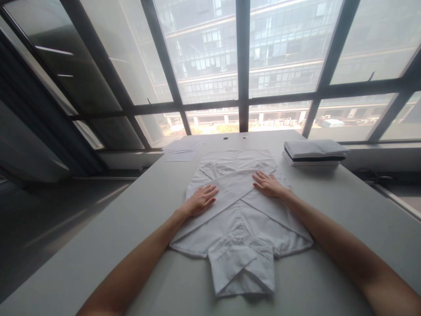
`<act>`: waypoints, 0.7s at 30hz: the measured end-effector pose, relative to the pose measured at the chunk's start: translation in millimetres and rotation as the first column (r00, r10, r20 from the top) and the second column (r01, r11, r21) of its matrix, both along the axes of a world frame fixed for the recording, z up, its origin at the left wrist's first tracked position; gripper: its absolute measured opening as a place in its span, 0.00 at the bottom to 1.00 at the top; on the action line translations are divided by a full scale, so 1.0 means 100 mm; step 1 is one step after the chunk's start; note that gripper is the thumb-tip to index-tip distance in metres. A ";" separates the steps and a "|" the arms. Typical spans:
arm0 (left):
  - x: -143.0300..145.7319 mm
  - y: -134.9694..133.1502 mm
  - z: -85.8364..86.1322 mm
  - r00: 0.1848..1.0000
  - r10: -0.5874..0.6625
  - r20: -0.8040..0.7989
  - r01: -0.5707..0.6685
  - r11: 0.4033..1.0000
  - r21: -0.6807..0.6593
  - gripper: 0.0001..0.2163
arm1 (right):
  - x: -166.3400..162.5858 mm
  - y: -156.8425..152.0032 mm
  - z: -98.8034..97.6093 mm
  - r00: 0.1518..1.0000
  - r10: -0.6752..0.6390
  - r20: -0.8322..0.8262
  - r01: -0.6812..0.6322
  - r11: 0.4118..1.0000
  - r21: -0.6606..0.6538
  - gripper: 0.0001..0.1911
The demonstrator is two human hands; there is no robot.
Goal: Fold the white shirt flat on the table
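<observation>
A white cloth garment (237, 215), perhaps a shirt or coat, is spread on the white table in front of me. Its long side panels or sleeves are folded inward and cross at the middle. A narrower piece with two overlapping flaps sticks out toward me at the near end. My left hand (201, 200) lies flat on the left part of the cloth, fingers stretched. Palm down, my right hand (268, 184) rests on the upper right part, its fingers slightly spread. Neither hand grips the fabric.
On the far right of the white table (144, 219) stands a stack of folded cloth (314, 151), white with a dark layer. Several white sheets (180, 153) lie at the far left. Large framed windows (243, 66) rise behind; a dark curtain (49, 101) hangs at left.
</observation>
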State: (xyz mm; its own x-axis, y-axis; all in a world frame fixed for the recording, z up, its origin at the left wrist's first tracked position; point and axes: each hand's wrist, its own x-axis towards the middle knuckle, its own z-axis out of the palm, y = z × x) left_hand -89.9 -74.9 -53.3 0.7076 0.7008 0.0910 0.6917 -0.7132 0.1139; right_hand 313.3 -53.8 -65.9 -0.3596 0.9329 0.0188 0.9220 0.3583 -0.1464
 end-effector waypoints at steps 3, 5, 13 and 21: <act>0.00 0.00 0.00 1.000 0.004 -0.001 -0.004 1.000 0.016 0.27 | -0.01 -0.01 0.01 1.000 -0.006 0.001 0.006 1.000 0.000 0.36; 0.01 -0.01 0.01 1.000 0.016 -0.007 -0.015 1.000 0.018 0.27 | -0.01 -0.02 0.02 1.000 -0.019 -0.002 0.019 1.000 0.007 0.36; 0.02 -0.02 0.02 1.000 0.023 0.002 -0.023 1.000 0.004 0.27 | -0.08 -0.04 0.05 0.979 -0.201 -0.020 0.201 0.979 -0.026 0.40; 0.03 -0.03 0.03 0.999 0.023 0.038 -0.023 1.000 0.005 0.26 | -0.09 -0.07 0.03 0.958 -0.277 -0.077 0.278 0.960 0.015 0.39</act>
State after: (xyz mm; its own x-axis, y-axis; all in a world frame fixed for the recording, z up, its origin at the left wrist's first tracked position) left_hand -86.6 -77.5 -50.0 0.6869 0.7165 0.1216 0.7033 -0.6976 0.1368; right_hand 304.8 -61.2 -62.5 -0.0834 0.9947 0.0607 0.9727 0.0945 -0.2118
